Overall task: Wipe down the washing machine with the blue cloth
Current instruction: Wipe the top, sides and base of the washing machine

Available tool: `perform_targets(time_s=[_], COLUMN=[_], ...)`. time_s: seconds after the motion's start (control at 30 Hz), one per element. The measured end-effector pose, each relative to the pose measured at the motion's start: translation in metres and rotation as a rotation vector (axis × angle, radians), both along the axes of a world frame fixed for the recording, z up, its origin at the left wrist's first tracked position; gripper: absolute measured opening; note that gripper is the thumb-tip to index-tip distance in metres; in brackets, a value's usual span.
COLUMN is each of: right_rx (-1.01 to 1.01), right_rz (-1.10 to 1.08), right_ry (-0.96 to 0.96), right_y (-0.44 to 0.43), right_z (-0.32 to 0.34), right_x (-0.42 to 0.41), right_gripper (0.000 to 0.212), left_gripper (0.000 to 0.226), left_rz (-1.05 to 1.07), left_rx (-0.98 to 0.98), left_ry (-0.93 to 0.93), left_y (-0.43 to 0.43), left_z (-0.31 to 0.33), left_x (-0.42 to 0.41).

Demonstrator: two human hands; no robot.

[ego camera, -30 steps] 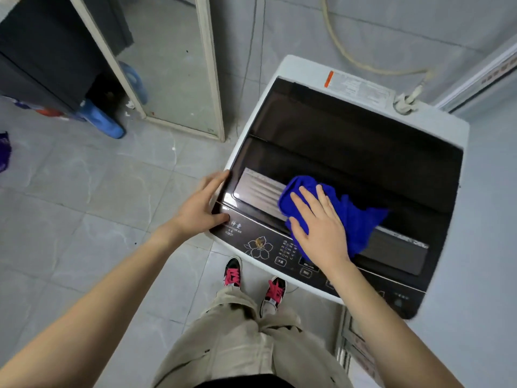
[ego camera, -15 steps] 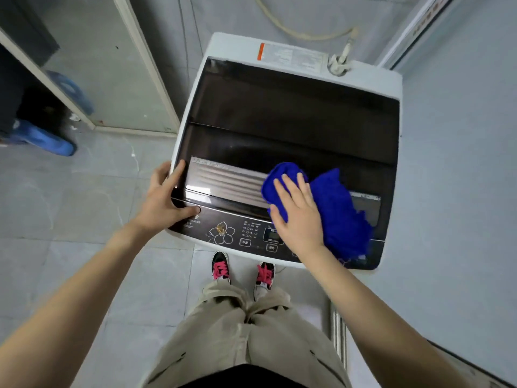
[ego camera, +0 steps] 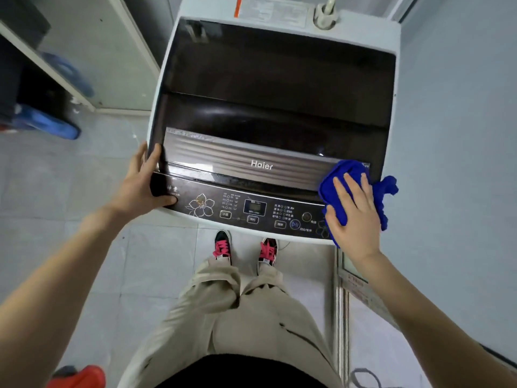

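Note:
A white top-loading washing machine with a dark lid and a dark control panel stands in front of me. The blue cloth lies bunched at the machine's front right corner, partly over the panel and partly hanging off the right edge. My right hand presses flat on the cloth with straight fingers. My left hand rests on the front left corner, fingers along the side edge and thumb on the panel.
A grey wall runs close along the machine's right side. A hose fitting sits at the machine's back. Left of it is a door frame with blue items on the tiled floor. A red object lies bottom left.
My right hand has slid the blue cloth to the right, from the middle of the lid's silver strip to the front right corner. My left hand has stayed on the left corner.

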State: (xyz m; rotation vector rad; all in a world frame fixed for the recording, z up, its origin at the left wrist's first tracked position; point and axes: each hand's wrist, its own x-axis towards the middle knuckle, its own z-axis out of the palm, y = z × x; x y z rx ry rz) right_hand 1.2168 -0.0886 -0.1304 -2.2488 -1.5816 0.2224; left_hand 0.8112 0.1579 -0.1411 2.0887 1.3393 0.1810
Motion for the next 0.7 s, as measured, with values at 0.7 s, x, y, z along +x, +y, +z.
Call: perform_targets(time_s=[0.7], right_rx=[0.044], right_rz=[-0.117], right_ry=[0.067], right_y=[0.085], right_z=[0.005], right_x=[-0.207], right_gripper=[0.052], left_gripper=[0.101], left_rz=[-0.183], left_rx=[-0.105], left_ry=[-0.2], left_y=[0.02], left_z=[0.009], left_x=[-0.033])
